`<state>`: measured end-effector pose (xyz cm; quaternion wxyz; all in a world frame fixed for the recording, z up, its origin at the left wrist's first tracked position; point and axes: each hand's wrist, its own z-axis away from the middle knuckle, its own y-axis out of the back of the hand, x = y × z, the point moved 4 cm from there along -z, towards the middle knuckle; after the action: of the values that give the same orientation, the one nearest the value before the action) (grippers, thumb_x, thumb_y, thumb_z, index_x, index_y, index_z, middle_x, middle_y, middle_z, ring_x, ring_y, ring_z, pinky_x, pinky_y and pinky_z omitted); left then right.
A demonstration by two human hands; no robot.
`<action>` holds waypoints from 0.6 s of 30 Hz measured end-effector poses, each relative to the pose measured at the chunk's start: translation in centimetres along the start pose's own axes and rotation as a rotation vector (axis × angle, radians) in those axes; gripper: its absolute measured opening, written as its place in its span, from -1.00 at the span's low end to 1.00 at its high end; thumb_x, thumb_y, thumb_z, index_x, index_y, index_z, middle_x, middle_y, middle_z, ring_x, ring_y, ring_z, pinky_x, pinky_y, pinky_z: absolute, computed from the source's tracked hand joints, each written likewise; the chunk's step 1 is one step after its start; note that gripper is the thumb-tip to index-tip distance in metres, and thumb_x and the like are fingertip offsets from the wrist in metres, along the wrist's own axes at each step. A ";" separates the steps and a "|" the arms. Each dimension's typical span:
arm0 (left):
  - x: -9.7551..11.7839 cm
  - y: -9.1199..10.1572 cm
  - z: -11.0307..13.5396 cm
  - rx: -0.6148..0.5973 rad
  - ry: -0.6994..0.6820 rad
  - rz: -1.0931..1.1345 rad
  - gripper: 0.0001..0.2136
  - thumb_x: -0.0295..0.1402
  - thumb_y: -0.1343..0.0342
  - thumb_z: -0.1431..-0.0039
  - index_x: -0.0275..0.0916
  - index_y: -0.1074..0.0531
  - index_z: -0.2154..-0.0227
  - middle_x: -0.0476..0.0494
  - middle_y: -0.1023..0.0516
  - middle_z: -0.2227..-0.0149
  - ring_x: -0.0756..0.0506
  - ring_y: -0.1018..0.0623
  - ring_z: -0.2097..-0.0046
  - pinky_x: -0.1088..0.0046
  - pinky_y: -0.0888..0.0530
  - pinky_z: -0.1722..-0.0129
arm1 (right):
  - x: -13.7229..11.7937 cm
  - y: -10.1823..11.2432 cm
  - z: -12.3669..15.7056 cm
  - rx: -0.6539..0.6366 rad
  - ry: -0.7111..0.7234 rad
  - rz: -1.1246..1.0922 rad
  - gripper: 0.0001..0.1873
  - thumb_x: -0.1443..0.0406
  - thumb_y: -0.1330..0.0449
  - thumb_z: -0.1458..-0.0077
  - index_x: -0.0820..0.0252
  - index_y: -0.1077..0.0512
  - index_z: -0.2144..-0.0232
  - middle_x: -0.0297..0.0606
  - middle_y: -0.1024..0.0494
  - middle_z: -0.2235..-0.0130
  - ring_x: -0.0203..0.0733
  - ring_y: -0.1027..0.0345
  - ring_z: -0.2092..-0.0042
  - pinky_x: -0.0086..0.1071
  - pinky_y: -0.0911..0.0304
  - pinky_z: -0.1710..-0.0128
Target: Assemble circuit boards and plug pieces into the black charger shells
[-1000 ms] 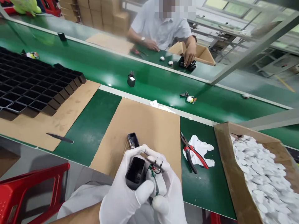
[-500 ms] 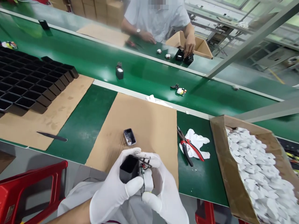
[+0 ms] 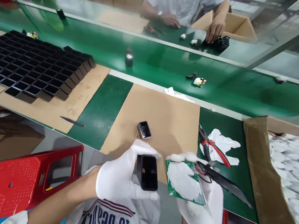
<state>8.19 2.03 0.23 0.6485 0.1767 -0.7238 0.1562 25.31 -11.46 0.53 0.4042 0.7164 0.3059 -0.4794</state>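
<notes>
My left hand (image 3: 119, 175), in a white glove, is wrapped around a black open-ended plastic case (image 3: 149, 174), its opening facing me. To its right, my gloved right hand (image 3: 206, 199) grips a green circuit board (image 3: 172, 188) by its edges. A white pad (image 3: 184, 180) covers most of the board's face. Dark wires and a long black part (image 3: 230, 185) stick out from the board's right side; how they join is blurred. Board and case are apart. Just beyond my left hand, another black case (image 3: 144, 129) with a glossy inside lies on the cardboard sheet (image 3: 163, 109).
Red-and-black pliers (image 3: 213, 146) lie by a white glove (image 3: 224, 144). A carton (image 3: 261, 161) of white pads stands at right. Rows of black cases (image 3: 39, 68) and tweezers (image 3: 72, 121) are at left. Across the green belt (image 3: 161, 59), a co-worker's hand (image 3: 216, 29) touches black cases.
The circuit board has moved right, away from the case, and its white-covered face now shows. My left hand has turned the case's opening toward me. The camera view has shifted.
</notes>
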 end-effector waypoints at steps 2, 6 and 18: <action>0.3 0.7 -0.2 0.014 0.014 0.003 -0.30 -0.24 -0.56 -0.11 -0.05 -0.35 -0.25 -0.31 -0.47 -0.22 -0.37 -0.52 -0.27 0.07 -0.56 -0.20 | -0.9 0.0 -0.2 -0.002 0.042 -0.001 -0.20 -0.27 -0.23 -0.22 -0.06 -0.34 -0.34 0.00 -0.66 0.05 0.35 -0.68 0.04 0.19 -0.61 0.04; 0.5 1.3 -0.1 0.032 -0.010 -0.087 -0.25 -0.29 -0.57 -0.10 -0.02 -0.39 -0.32 -0.31 -0.51 -0.21 -0.37 -0.55 -0.27 0.01 -0.56 -0.25 | -3.1 -0.3 -1.3 -0.030 0.125 -0.020 -0.35 -0.29 -0.16 -0.27 -0.12 -0.44 -0.20 -0.04 -0.69 0.12 0.29 -0.71 0.11 0.11 -0.67 0.18; -0.5 1.2 0.2 0.380 0.100 -0.056 -0.47 -0.15 -0.69 0.23 -0.13 -0.55 0.23 -0.15 -0.61 0.21 -0.21 -0.63 0.23 0.17 -0.59 0.17 | -1.9 -0.5 -0.7 -0.052 0.004 0.021 -0.25 -0.10 -0.41 -0.16 -0.22 -0.38 -0.34 -0.11 -0.71 -0.02 0.38 -0.67 0.00 0.27 -0.62 -0.01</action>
<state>7.50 2.98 -0.32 0.6429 0.3080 -0.6428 0.2804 24.57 -10.73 2.29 0.4269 0.7099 0.3116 -0.4655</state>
